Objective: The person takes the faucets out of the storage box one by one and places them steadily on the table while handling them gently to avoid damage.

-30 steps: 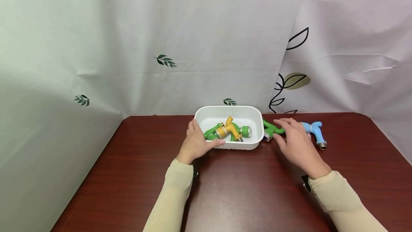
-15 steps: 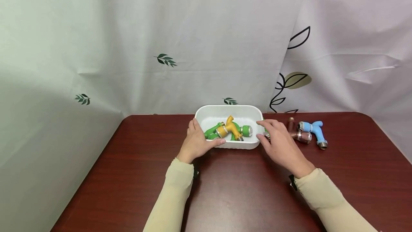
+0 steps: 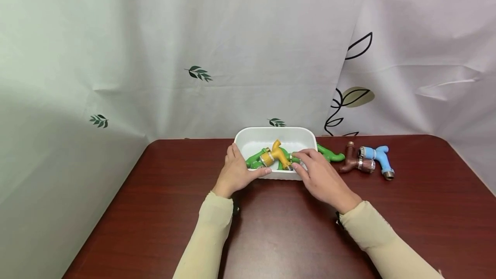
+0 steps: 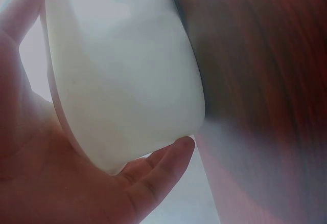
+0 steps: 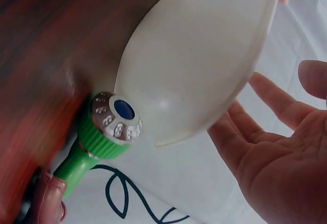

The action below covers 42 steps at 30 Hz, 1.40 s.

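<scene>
No text, brand or number can be read: the silver cap (image 5: 106, 117) of the green tap (image 5: 97, 142) bears a blue disc (image 5: 124, 109) and small illegible marks (image 5: 120, 131).

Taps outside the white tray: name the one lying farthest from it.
The light blue tap, rightmost in the head view; the brown tap lies between it and the green tap beside the white tray.

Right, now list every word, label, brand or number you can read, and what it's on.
None readable.
Green tap beside the tub: raised marks on its silver ring; too unclear to tell lettering from pattern.
Yellow tap, brown tap, light-blue tap: any marks too small to read.
White tub: no text on the sides shown.
Backdrop: leaf prints, no lettering visible.
</scene>
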Available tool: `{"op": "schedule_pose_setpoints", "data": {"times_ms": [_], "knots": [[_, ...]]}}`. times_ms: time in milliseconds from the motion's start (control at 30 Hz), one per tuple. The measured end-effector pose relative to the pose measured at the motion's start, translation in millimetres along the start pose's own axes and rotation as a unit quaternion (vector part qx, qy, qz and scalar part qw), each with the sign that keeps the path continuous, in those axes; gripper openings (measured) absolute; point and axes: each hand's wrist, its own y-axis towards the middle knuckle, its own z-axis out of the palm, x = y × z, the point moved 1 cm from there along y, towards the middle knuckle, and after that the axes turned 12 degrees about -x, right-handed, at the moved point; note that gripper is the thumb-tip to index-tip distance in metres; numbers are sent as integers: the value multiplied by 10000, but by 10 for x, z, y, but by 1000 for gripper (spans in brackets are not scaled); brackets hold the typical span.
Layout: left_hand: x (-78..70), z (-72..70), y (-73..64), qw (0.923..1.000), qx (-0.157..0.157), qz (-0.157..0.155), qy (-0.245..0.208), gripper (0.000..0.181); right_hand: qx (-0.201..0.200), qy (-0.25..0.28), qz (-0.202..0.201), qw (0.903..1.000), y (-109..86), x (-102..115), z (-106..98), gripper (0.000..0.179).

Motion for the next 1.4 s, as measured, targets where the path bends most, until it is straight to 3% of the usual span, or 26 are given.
{"op": "schedule_pose_setpoints", "data": {"times_ms": [567,1400], "knots": [[-3,-11,-4,10000,46,71,35,136,452,-498,-716,9952,17,45,200,46],[-31,-35,-16,10000,52,61,34,136,739,-676,-1086,9890,60,9,286,38]]}}
